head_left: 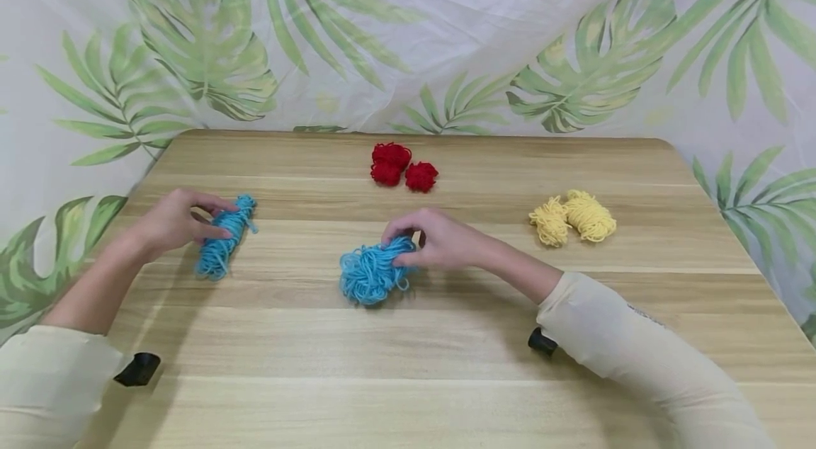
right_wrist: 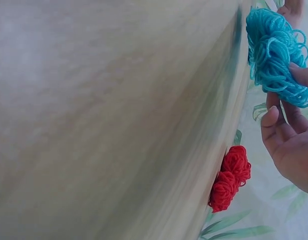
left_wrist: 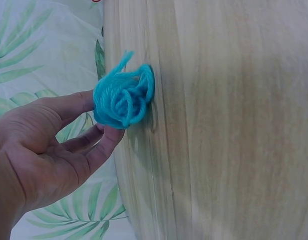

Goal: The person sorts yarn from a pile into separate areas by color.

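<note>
At the left of the table, my left hand [head_left: 180,226] pinches a long, narrow skein of blue yarn [head_left: 219,243] between thumb and fingers. In the left wrist view the rounded end of this blue skein [left_wrist: 122,97] faces the camera, a loose strand sticking up. My right hand [head_left: 440,240] grips a wider, looser bundle of blue yarn [head_left: 372,273] near the middle of the table, thumb on one side and fingers on the other. Loops hang loosely from this blue bundle [right_wrist: 274,52] in the right wrist view, where part of the right hand [right_wrist: 294,150] is cut off by the frame.
Red yarn bundles [head_left: 421,176] lie at the back middle of the wooden table [head_left: 287,378]. Two yellow yarn bundles [head_left: 591,217] sit side by side at the right, beyond the right forearm. A leaf-print cloth [head_left: 446,24] hangs behind the table.
</note>
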Available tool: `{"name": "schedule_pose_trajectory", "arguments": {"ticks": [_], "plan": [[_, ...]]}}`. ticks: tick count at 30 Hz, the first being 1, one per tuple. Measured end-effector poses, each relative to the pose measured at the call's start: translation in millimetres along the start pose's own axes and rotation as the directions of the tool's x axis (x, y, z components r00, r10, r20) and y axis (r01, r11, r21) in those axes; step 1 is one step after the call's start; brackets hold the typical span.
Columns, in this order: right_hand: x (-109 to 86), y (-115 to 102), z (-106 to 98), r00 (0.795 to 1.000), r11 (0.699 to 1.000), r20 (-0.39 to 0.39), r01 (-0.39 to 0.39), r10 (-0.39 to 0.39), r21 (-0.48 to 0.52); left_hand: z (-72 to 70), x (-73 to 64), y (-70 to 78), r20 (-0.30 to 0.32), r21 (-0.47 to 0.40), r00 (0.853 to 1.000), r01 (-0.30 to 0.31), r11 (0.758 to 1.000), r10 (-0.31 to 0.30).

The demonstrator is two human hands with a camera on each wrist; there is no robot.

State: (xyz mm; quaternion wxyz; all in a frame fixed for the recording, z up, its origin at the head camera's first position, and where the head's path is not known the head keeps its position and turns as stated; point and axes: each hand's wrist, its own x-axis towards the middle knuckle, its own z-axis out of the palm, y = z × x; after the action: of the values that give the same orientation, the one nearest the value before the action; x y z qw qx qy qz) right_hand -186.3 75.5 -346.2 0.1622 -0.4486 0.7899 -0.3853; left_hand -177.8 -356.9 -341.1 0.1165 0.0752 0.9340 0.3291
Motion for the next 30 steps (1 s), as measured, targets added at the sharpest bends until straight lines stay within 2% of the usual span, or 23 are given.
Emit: {"name": "schedule_pose_trajectory", "arguments": {"ticks": [10,17,26,30], "plan": [[15.8,-2,-2,0.998,0.999,-0.055,0.038,-0.038,0.008,0.6,-0.1,-0.4,-0.004,-0.005,1.000,0.009,1.000,-0.009],[28.9,-1,-1,0.997,1.000,-0.080,-0.003,0.005,0.031,0.5,1.6,-0.7,-0.004,-0.003,1.000,0.018,1.000,-0.018],[46.0,-2,3,0.993,0.999,-0.117,-0.018,0.022,0.031,-0.3,3.3,0.0,0.018,0.022,0.999,0.038,0.999,-0.038],[53.4,-4,5,0.994,0.998,-0.108,-0.029,0.034,0.051,-0.7,3.9,-0.3,0.025,0.026,0.999,0.040,0.999,-0.041]]}}
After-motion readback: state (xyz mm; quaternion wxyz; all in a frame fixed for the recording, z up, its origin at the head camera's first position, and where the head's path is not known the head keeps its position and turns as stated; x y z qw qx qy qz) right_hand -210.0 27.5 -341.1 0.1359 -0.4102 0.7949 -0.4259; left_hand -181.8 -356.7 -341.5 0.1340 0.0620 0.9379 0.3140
